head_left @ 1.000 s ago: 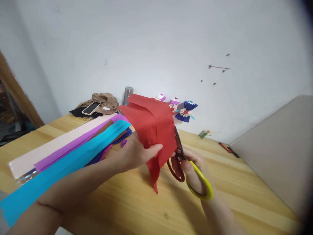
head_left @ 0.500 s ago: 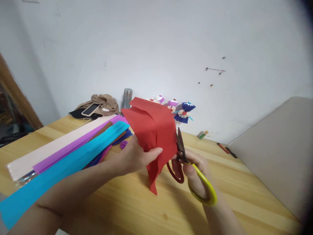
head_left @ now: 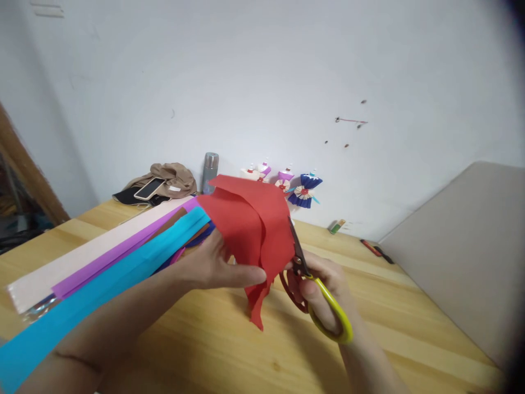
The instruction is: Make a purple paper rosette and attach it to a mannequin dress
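A folded sheet of red crepe paper (head_left: pixel 262 219) hangs above the table, with a ragged strip dangling from its lower end. My left hand (head_left: pixel 221 265) grips it from the left, thumb across the front and the other fingers hidden behind. In my right hand (head_left: pixel 324 290) is a pair of scissors (head_left: pixel 301 260) with dark blades, one yellow handle loop and one red one. My thumb sits in the yellow loop. The blades point up along the paper's right edge and look nearly closed, touching it.
Long strips of blue paper (head_left: pixel 123 273), purple paper (head_left: pixel 123 254) and pale pink paper (head_left: pixel 94 246) lie at left. Behind are a cap (head_left: pixel 127 196), a phone (head_left: pixel 150 188), a grey flask (head_left: pixel 210 171) and several paper candy-shaped figures (head_left: pixel 303 191). A red-black tool (head_left: pixel 375 250) lies right.
The scissor blades, spread apart before, have come together at the paper's right edge. My left thumb has shifted slightly down, and the paper sits a little lower in view.
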Available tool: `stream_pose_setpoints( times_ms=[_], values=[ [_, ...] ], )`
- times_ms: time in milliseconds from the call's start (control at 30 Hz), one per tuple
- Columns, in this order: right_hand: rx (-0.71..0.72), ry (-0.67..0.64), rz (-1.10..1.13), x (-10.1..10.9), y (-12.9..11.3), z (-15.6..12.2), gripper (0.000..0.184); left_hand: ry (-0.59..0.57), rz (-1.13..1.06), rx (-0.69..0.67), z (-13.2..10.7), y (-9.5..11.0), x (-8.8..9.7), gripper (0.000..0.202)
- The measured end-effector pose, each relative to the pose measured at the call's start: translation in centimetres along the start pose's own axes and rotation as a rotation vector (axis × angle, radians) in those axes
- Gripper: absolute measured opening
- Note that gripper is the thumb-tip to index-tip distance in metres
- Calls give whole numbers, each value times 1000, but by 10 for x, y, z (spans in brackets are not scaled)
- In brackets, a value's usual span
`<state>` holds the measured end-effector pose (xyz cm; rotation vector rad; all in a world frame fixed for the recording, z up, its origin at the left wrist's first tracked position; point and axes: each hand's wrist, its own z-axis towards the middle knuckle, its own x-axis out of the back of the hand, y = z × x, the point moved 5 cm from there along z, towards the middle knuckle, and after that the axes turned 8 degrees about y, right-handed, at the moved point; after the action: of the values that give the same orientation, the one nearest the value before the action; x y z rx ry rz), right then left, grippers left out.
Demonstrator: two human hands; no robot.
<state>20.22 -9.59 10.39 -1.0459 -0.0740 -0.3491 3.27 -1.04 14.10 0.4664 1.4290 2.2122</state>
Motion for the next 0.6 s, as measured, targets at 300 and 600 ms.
stream_pose_setpoints(
  times_ms=[300,600],
  values=[
    [49,-77,-115,-4,-3,2,42,92,-397,167,8,8,15,56],
    [-85,-78,-59,-7,18,0,35,194,-399,232,14,0,19,38]
  ],
)
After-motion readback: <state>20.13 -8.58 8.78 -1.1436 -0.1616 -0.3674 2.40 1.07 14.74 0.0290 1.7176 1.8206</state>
